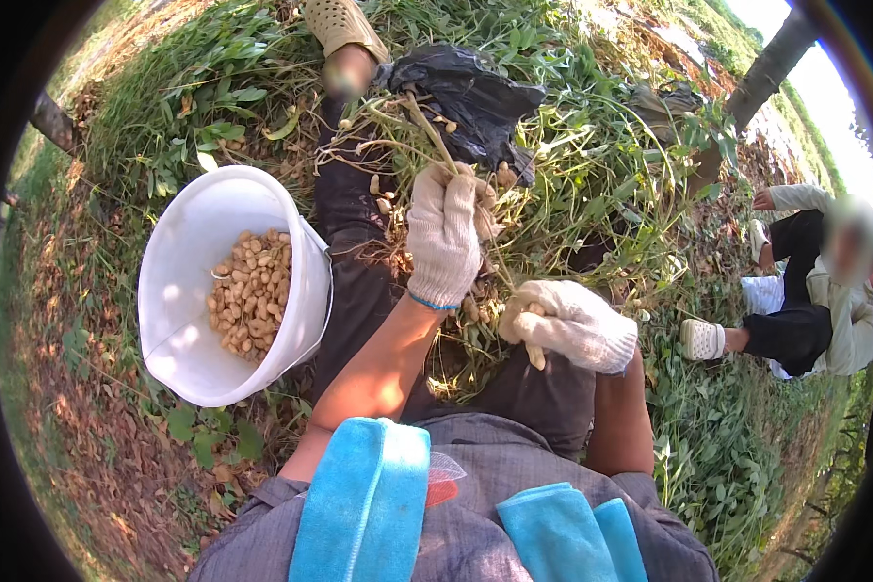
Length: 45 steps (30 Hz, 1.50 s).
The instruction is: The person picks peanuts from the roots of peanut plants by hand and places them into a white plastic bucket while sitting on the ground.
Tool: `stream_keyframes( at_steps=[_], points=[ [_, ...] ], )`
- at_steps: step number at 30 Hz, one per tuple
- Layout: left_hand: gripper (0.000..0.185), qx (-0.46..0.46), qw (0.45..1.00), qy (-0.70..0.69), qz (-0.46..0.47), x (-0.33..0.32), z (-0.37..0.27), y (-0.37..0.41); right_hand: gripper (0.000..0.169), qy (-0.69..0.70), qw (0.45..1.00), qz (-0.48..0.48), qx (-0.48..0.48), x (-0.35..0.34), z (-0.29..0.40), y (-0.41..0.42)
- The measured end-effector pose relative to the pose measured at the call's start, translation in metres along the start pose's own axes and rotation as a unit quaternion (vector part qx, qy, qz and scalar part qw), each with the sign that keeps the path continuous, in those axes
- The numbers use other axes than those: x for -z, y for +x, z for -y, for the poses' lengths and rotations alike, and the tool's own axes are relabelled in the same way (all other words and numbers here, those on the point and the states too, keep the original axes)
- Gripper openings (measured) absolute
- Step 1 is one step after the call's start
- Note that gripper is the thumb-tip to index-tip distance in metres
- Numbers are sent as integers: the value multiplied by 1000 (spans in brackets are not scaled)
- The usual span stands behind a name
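Observation:
My left hand (447,233), in a white knitted glove, is closed around the stems of a pulled peanut plant (431,131), whose roots and some pods spread out above and beside it. Lower and to the right, my right hand (571,324), gloved alike, has its fingers curled on peanut pods (535,353). More pods hang or lie among the roots between the hands. On the left a white plastic bucket (178,291) leans with its mouth towards me, partly filled with unshelled peanuts (251,291).
A crumpled black plastic bag (473,94) lies beyond my left hand. Heaped green peanut plants (589,182) spread over my legs and the ground. Another person (807,291) sits at the far right near a tree trunk (764,80). A blue towel (367,502) hangs over my chest.

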<state>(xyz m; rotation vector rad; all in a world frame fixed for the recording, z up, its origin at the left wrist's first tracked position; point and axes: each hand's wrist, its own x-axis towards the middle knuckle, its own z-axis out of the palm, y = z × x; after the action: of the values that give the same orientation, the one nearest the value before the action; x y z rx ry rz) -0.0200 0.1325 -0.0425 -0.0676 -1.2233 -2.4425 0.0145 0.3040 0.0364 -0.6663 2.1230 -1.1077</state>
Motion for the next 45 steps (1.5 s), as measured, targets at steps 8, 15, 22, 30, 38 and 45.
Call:
stream_keyframes(
  at_steps=[8, 15, 22, 30, 38, 45],
  points=[
    [18, -8, 999, -28, -15, 4, -2, 5, 38, 241, 960, -139, -29, -36, -52, 9],
    [21, -19, 993, -52, -107, 40, -12, 29, 31, 291, 950, -61, -97, -38, -9, 0],
    [19, 11, 987, -123, -101, 32, -9, 26, 47, -327, 869, -371, -16, -61, -54, 69],
    [21, 18, 985, -129, -113, 39, -20, 28, 22, -362, 827, -381, 200, -65, -46, 69],
    [25, -6, 988, -101, -120, 33, -19, 31, 17, 542, 797, -266, 13, -58, -39, 62],
    [23, -6, 987, -105, -119, 44, -19, 33, 41, -278, 732, -536, 314, -49, -22, 48]
  ],
)
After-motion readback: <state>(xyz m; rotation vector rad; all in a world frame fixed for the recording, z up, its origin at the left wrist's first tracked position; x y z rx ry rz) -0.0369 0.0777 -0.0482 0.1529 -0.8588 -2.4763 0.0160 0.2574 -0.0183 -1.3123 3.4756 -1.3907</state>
